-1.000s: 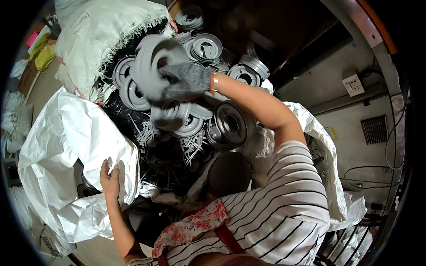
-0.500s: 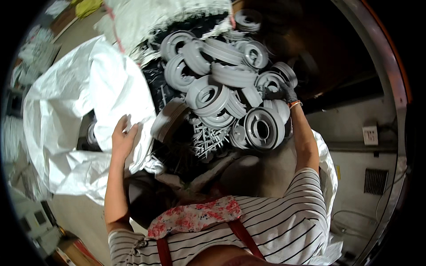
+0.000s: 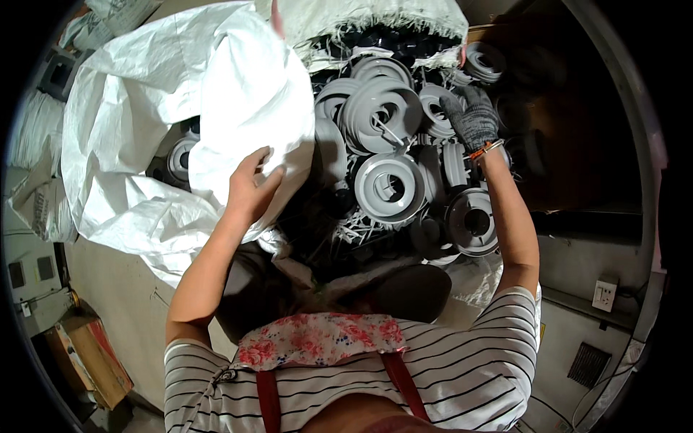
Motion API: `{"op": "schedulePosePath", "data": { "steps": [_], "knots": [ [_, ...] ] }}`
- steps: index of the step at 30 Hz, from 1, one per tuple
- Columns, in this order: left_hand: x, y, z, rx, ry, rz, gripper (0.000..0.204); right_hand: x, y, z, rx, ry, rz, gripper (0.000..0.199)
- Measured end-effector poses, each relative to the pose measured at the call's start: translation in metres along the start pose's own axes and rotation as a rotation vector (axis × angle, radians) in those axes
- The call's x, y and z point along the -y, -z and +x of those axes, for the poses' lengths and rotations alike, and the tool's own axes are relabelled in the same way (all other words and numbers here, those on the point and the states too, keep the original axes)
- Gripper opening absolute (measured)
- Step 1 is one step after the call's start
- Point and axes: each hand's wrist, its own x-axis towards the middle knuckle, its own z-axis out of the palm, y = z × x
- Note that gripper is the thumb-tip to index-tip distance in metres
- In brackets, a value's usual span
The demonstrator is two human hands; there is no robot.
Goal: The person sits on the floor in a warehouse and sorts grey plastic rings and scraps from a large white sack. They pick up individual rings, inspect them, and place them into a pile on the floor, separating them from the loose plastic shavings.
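Grey plastic rings (image 3: pixel 390 189) lie in a jumbled pile in front of me, with thin grey sticks (image 3: pixel 359 229) among them. My right hand (image 3: pixel 473 119), in a grey knit glove, is at the far right of the pile. Its thumb is apart from the fingers, beside a smaller grey ring (image 3: pixel 435 110). To the left, my bare left hand (image 3: pixel 253 189) rests against the side of a large white woven sack (image 3: pixel 249 94), its thumb and fingers apart. Inside the sack's mouth another grey ring (image 3: pixel 180 159) shows.
A second white sack (image 3: pixel 390 18) with a frayed edge lies beyond the pile, dark pieces at its mouth. A cardboard box (image 3: pixel 94 361) stands at the lower left. On the right are a dark recess (image 3: pixel 592 144) and a wall socket (image 3: pixel 605 294).
The view has shifted, and the rings lie in a different arrangement, tumbled toward me. My right hand has turned and stays at the pile's right. My left hand remains by the sack.
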Motion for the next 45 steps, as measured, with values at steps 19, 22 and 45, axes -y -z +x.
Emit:
{"op": "schedulePosePath", "data": {
  "steps": [19, 22, 45],
  "knots": [
    [0.068, 0.032, 0.07, 0.136, 0.217, 0.591, 0.094, 0.087, -0.051, 0.069, 0.725, 0.172, -0.319, 0.058],
    [0.108, 0.042, 0.075, 0.037, 0.191, 0.387, 0.077, 0.098, -0.078, 0.087, 0.645, 0.214, -0.249, 0.056],
    [0.062, 0.041, 0.067, -0.084, 0.101, 0.067, 0.037, 0.177, -0.281, 0.01, 0.904, 0.641, 0.234, 0.044]
  ]
}}
